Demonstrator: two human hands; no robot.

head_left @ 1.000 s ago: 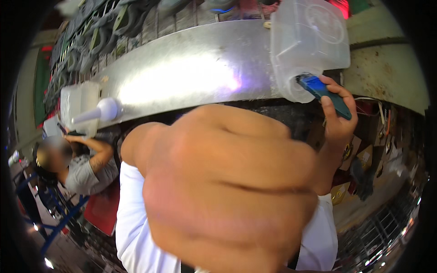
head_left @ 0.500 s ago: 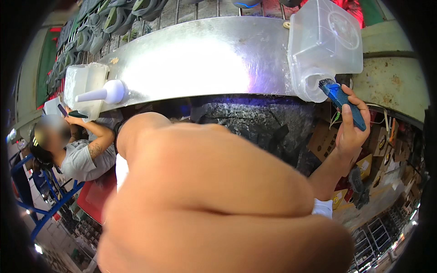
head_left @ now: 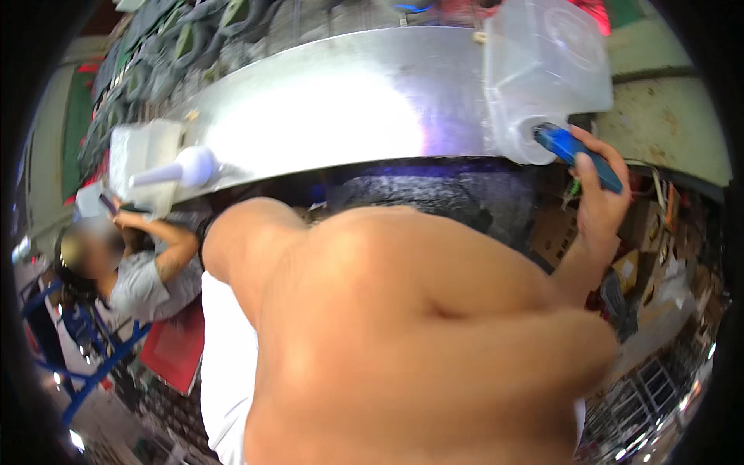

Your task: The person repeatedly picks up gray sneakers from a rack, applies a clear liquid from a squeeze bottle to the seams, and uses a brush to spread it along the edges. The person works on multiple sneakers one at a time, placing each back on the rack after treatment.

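Observation:
My right hand (head_left: pixel 603 194) is closed around the blue handle of a brush (head_left: pixel 580 155). The brush's dark bristle end is at the round mouth of a translucent plastic container (head_left: pixel 554 66), which sits at the right end of a shiny metal work surface (head_left: pixel 310 74). A large, blurred expanse of bare skin, apparently my left hand or arm (head_left: pixel 403 325) very close up, fills the middle and lower part of the view. None of its fingers can be made out, and it covers much of what lies in front of me.
At the surface's left end, a white piece with a narrow spout (head_left: pixel 190 167) lies by a translucent container (head_left: pixel 143 147). Grey shoe uppers (head_left: pixel 194 39) line a rack along the far side. A person (head_left: pixel 147 271) sits at left; cardboard boxes (head_left: pixel 554 232) stand low on the right.
The brush has tipped flatter, its bristle end shifting slightly left and up into the container's mouth. The close-up skin has changed shape and moved right, uncovering white cloth at lower left.

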